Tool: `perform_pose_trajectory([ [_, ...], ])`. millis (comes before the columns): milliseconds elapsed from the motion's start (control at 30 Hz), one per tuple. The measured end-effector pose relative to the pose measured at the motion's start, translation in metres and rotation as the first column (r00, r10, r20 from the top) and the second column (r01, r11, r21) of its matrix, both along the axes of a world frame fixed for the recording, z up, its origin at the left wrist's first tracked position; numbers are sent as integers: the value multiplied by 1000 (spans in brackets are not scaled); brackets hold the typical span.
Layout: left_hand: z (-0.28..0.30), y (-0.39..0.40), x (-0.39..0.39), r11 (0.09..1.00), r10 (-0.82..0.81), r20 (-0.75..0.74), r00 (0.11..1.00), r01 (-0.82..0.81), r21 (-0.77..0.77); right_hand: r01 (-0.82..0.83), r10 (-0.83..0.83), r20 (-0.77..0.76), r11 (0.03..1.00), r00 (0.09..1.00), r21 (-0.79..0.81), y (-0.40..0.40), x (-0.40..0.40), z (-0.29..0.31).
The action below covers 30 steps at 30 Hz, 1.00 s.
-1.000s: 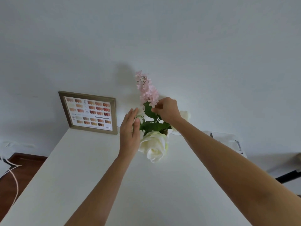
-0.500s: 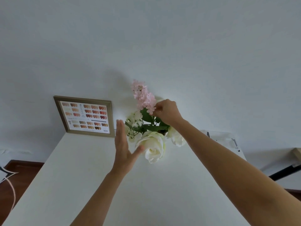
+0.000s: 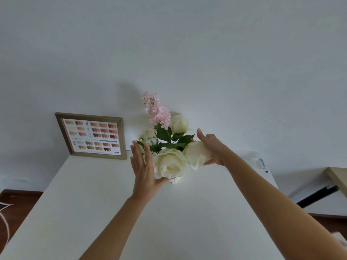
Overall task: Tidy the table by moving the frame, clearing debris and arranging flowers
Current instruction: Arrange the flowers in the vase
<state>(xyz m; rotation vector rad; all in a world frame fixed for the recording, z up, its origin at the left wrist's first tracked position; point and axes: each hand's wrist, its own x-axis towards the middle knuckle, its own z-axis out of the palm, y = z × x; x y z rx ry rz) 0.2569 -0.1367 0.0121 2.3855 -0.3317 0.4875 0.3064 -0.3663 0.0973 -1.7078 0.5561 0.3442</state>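
A bunch of flowers stands at the back middle of the white table [image 3: 93, 203]: a large white rose [image 3: 170, 163] in front, a second white rose [image 3: 196, 153] to its right, a third [image 3: 179, 123] behind, and a pink spray [image 3: 156, 111] on top. Only a sliver of the white vase [image 3: 175, 180] shows under the blooms. My left hand [image 3: 143, 169] is flat and open against the left side of the large rose, thumb beneath it. My right hand [image 3: 213, 147] cups the right rose loosely with spread fingers. A gold picture frame [image 3: 90, 136] leans on the wall, left of the flowers.
A clear object with a dark clip [image 3: 262, 163] sits at the table's far right corner. Beyond it to the right is a wooden tabletop corner [image 3: 338, 178] on a black leg [image 3: 317, 197]. Dark floor with a cable [image 3: 5, 218] lies to the left.
My right hand has left the pink spray and dropped to the right white rose. My left hand has closed in on the large rose. The blooms are spread wider.
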Motion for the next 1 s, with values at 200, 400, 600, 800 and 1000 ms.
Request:
perform_pose_trajectory([
  [200, 27, -18, 16, 1000, 24, -11, 1000, -24, -16, -7, 9, 145, 1000, 989, -19, 1, 11, 14],
  [400, 35, -34, 26, 986, 134, -53, 990, -127, 104, -28, 123, 290, 949, 949, -313, 9, 16, 7],
  [600, 21, -32, 17, 984, 153, -80, 985, -144, 109, -43, 164, 323, 936, 932, -351, 5, 8, -9],
  [800, 13, -27, 4, 989, 138, -35, 990, -136, 60, 13, 44, 387, 990, 921, -144, 2, -8, -21],
  [1000, 1, -25, -9, 995, 102, -18, 995, -103, -11, 10, -41, 384, 996, 922, 84, 0, -25, -40],
])
